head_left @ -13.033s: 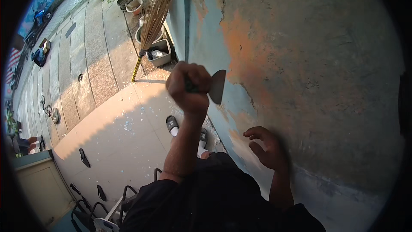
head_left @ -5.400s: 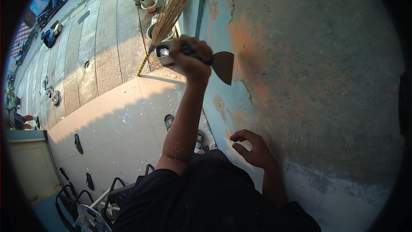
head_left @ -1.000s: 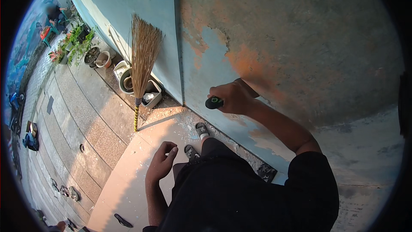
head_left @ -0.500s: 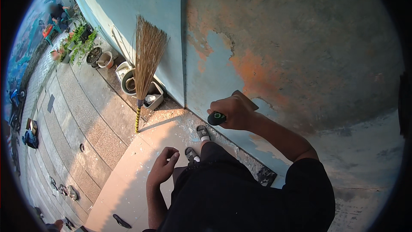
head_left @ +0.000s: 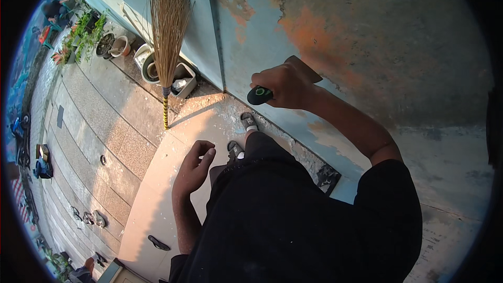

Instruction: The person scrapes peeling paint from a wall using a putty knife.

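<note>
My right hand (head_left: 285,85) is closed around the black handle of a wide-bladed scraper (head_left: 260,95). Its blade points up and right, at the peeling wall (head_left: 361,26); whether the edge touches the surface I cannot tell. The wall shows light blue paint, bare grey plaster and orange patches beside the blade. My left hand (head_left: 193,172) hangs low at my side with loosely bent fingers, the thumb apart and nothing in it. Pale paint flakes (head_left: 236,110) lie scattered on the floor around my feet.
A stick broom (head_left: 168,36) leans bristles-up in the corner, beside tubs (head_left: 184,85) and potted plants (head_left: 89,31). Loose sandals (head_left: 98,219) and a single slipper (head_left: 159,243) lie on the ground to the left. A person (head_left: 55,11) sits far off at the upper left.
My view has tilted down, so the wall, broom and both hands appear higher. My right hand still grips the scraper near the wall, and my left hand keeps its loose curl.
</note>
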{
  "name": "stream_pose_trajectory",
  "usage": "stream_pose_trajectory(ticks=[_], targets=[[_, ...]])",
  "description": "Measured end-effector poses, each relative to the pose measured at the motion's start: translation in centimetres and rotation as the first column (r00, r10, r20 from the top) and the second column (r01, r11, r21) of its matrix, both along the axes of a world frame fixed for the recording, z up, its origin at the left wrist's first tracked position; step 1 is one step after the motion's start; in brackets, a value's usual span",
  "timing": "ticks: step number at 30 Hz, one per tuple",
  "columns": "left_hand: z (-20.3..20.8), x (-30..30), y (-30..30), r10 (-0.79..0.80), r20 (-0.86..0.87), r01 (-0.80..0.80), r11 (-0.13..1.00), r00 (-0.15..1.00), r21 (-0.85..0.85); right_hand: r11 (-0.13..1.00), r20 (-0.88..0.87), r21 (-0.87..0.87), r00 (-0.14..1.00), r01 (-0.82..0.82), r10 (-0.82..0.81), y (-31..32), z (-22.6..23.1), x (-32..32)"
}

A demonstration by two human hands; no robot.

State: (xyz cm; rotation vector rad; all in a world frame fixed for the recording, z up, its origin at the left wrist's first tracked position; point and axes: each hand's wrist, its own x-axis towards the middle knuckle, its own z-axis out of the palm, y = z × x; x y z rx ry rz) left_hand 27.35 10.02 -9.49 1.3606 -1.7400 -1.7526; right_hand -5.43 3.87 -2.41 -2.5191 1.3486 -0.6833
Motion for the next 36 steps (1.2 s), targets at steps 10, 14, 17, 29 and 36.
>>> stream_pose_trajectory(ticks=[10,14,17,29,36], targets=[[0.3,-0.1,0.6,-0.003,0.028,0.001,0.998,1.000,0.055,0.996,0.055,-0.019,0.995,-0.085,0.086,0.6,1.5,1.5],[0.1,0.0,0.7,-0.005,0.039,0.004,0.999,0.999,0.039,0.999,0.086,-0.004,0.996,0.038,-0.037,-0.3,1.0,-0.9],[0.5,-0.5,0.5,0.005,0.041,-0.006,1.000,0.999,0.024,0.998,0.093,0.062,0.995,0.015,-0.020,0.2,1.3,-0.7],[2.5,-5.6,-0.3,-0.118,0.039,0.120,0.992,0.992,-0.047,0.868,0.175,0.488,0.964,0.091,-0.200,5.0,-2.3,-1.6],[0.2,-16.2,0.0,-0.159,-0.295,-0.028,0.841,0.942,-0.541,0.924,0.359,0.302,0.870,0.236,-0.339,8.0,-2.4,1.0]])
